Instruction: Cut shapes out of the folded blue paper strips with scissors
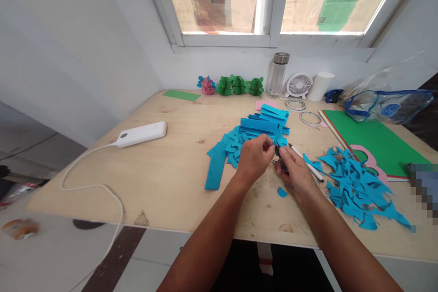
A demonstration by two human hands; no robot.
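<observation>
My left hand [255,157] is closed, thumb and fingertips pinching a small piece of blue paper [279,136]. Close against it, my right hand [297,171] is closed around black scissors [282,160], whose tips meet the paper; the grip hides much of them. Just behind the hands lie folded blue paper strips [259,125] in a stack. To the left of my left hand are cut blue paper shapes [233,145] and a long blue strip [216,169]. A white pen [310,164] lies beside my right hand.
Blue offcuts [356,187] are heaped at right, near green paper sheets [372,141]. A glass bottle [276,75], small fan [299,85], tape rolls [310,118] and green paper crafts [239,85] stand or lie toward the wall. A white power bank [142,134] with a cable lies left.
</observation>
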